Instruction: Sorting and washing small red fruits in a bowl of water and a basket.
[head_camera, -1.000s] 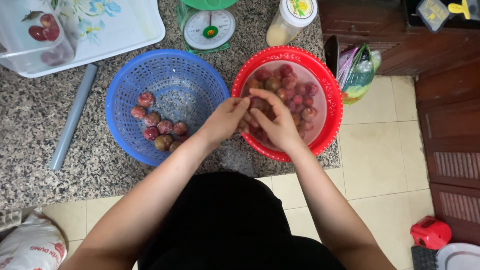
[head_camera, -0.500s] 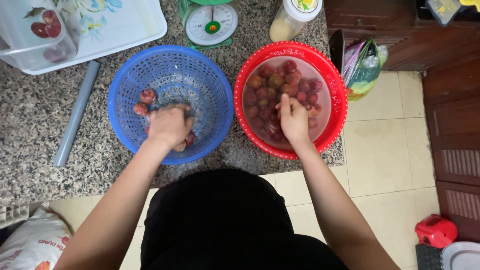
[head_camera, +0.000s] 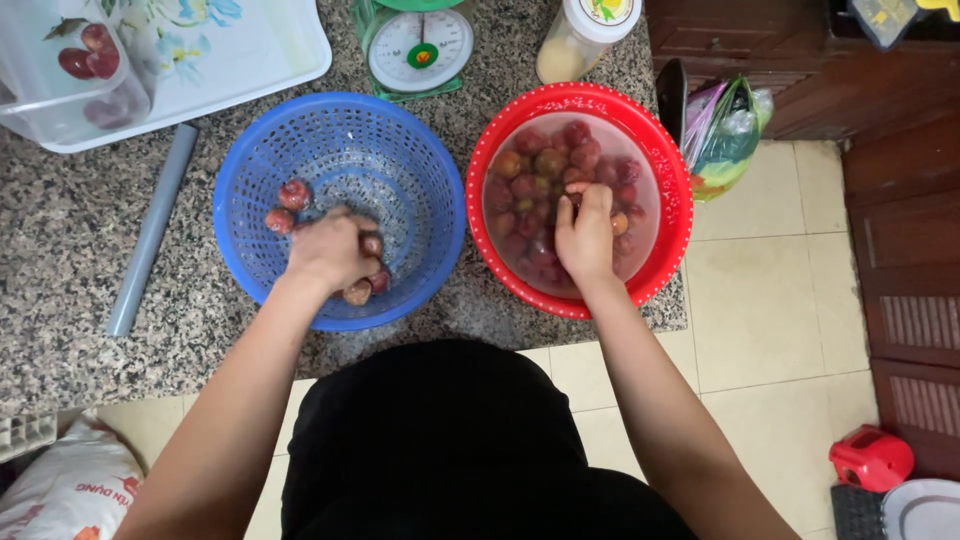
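Observation:
A blue perforated basket (head_camera: 330, 125) and a red basin (head_camera: 672, 165) stand side by side on a speckled stone counter. My left hand (head_camera: 328, 250) rests low in the blue basket, fingers curled among several small reddish plums (head_camera: 293, 193); whether it grips one is hidden. My right hand (head_camera: 586, 232) reaches into the red basin, where many plums (head_camera: 545, 160) lie in water, and its fingers close around one.
A green kitchen scale (head_camera: 420, 45) and a jar (head_camera: 580, 35) stand behind the bowls. A white tray (head_camera: 250, 50) with a clear container (head_camera: 60, 70) sits far left, beside a grey tube (head_camera: 150, 230). Plastic bags (head_camera: 725, 130) hang at the counter's right end.
My left hand left the red basin and moved down into the blue basket among the plums. My right hand stayed in the red basin, shifting slightly lower.

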